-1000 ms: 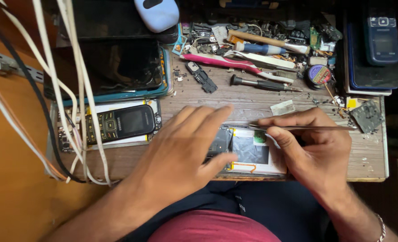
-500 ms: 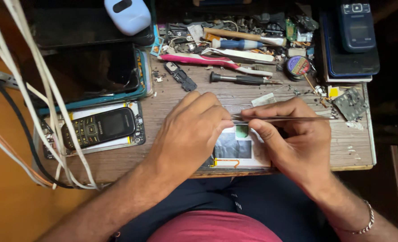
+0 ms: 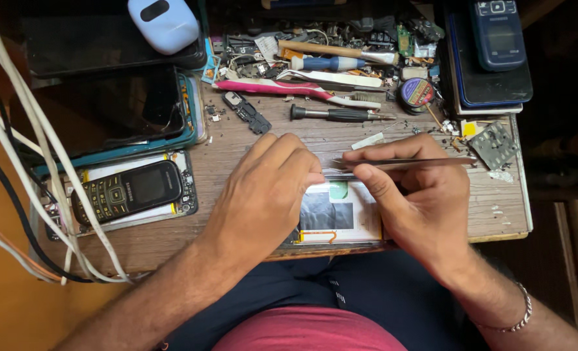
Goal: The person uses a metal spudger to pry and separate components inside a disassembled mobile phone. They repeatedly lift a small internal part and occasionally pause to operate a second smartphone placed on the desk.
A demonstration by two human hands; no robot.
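An opened smartphone with its back off lies at the near edge of a small wooden table. My left hand lies flat across the phone's left part and pins it down. My right hand grips metal tweezers held level, their tips pointing left over the phone's top edge, close to my left fingertips. The phone's left half is hidden under my left hand.
A black keypad phone lies on another opened device at the left. White and black cables hang across the left side. Screwdrivers, a pink toothbrush, a solder wick reel and small parts crowd the back; a blue phone sits top right.
The view has shifted slightly; both hands stay on the opened phone, and the tweezers' tips sit a little further left, closer to my left fingertips.
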